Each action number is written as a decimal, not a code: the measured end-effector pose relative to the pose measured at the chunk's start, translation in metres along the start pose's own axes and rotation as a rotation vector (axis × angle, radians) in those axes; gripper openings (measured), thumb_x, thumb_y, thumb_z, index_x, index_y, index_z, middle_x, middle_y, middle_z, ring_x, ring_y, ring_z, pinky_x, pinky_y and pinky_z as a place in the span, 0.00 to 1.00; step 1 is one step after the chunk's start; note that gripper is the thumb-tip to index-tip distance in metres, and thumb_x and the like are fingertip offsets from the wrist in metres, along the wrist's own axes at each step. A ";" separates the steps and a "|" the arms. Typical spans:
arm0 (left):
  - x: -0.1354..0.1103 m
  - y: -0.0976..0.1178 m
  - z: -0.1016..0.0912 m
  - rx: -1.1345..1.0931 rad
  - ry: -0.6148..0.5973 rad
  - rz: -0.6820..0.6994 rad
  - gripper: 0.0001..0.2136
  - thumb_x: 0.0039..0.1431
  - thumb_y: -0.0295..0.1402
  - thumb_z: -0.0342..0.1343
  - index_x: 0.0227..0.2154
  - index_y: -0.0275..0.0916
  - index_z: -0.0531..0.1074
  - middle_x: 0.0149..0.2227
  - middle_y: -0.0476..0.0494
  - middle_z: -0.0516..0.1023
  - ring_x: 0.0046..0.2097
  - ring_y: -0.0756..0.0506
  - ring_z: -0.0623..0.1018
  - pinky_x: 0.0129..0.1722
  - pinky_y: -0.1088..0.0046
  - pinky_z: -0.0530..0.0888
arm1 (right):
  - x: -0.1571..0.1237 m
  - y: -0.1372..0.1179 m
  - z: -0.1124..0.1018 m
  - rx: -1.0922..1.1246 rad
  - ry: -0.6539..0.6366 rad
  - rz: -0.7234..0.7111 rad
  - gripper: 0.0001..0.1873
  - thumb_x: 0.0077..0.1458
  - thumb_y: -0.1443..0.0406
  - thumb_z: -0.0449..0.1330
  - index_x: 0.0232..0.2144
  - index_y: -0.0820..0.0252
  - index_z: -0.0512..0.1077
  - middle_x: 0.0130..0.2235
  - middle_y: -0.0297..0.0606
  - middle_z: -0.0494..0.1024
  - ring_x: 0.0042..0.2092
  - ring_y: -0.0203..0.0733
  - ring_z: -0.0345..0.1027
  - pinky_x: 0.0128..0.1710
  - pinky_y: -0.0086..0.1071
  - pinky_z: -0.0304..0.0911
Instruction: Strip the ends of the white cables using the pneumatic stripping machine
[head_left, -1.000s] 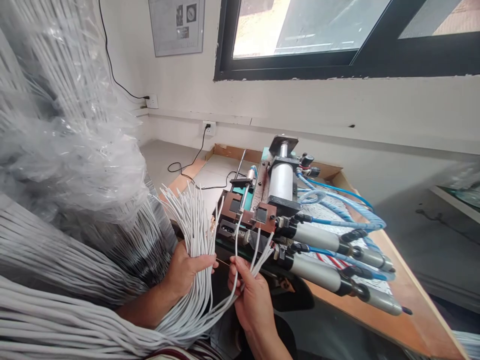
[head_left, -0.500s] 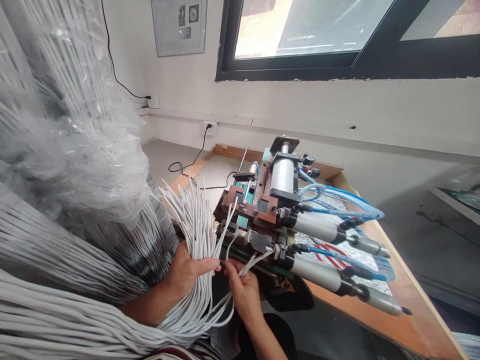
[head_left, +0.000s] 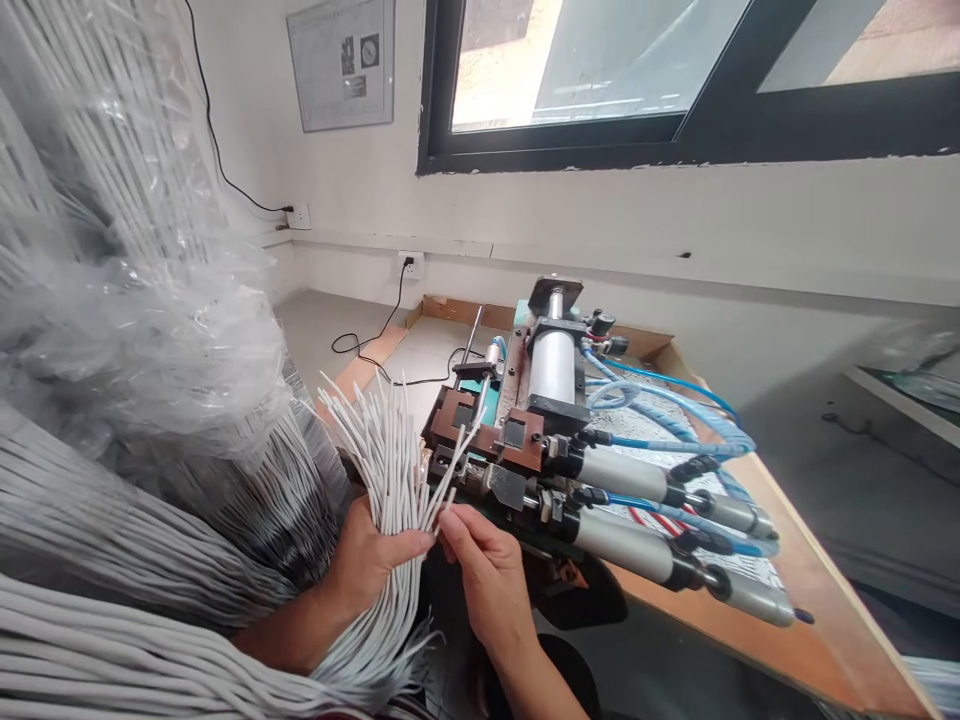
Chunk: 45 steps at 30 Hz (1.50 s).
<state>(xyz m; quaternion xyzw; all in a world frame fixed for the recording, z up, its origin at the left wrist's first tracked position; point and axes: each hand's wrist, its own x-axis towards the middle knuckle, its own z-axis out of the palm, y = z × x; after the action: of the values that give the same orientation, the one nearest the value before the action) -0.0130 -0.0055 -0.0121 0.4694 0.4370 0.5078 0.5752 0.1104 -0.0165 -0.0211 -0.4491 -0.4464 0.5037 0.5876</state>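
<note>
My left hand is wrapped round a thick bundle of white cables, thumb across the front. The cut ends fan out upward, and the lower lengths curve down toward my lap. Right beside the bundle, my right hand is closed in a pinch, and a short cable end pokes up from its fingertips. The fingertips nearly meet my left thumb. Just beyond both hands stands a pneumatic machine with brown clamp blocks and silver cylinders.
Large hanks of cable, partly wrapped in clear plastic, fill the left side. Blue air hoses run from the machine over a wood-edged table. A black power cord leads to a wall socket. A window is above.
My right hand has brought several loose cables away from the machine's front clamp and in against the bundle. My left hand keeps its hold. The view has shifted slightly.
</note>
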 end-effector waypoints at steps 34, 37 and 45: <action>0.031 0.016 0.000 -0.036 0.103 0.078 0.08 0.38 0.27 0.62 0.26 0.36 0.74 0.24 0.50 0.76 0.27 0.48 0.74 0.30 0.73 0.72 | 0.005 0.024 -0.003 0.484 0.320 0.291 0.11 0.34 0.62 0.68 0.24 0.61 0.76 0.23 0.34 0.71 0.21 0.28 0.55 0.18 0.24 0.51; 0.031 0.017 0.001 -0.025 0.082 0.089 0.09 0.38 0.27 0.62 0.27 0.36 0.73 0.25 0.50 0.76 0.27 0.48 0.75 0.30 0.73 0.72 | 0.007 0.022 0.000 0.565 0.333 0.324 0.11 0.32 0.63 0.69 0.23 0.61 0.76 0.22 0.33 0.71 0.21 0.27 0.55 0.18 0.22 0.51; 0.032 0.018 0.003 -0.065 0.074 0.082 0.09 0.39 0.26 0.62 0.27 0.34 0.73 0.24 0.49 0.76 0.26 0.48 0.75 0.29 0.73 0.73 | 0.010 0.020 0.000 0.633 0.375 0.341 0.13 0.29 0.63 0.70 0.23 0.62 0.76 0.21 0.32 0.71 0.20 0.26 0.55 0.17 0.20 0.52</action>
<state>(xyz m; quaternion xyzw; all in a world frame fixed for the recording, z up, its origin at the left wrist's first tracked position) -0.0097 0.0272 0.0058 0.4487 0.4216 0.5619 0.5524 0.1071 -0.0046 -0.0401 -0.3977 -0.0734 0.6159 0.6761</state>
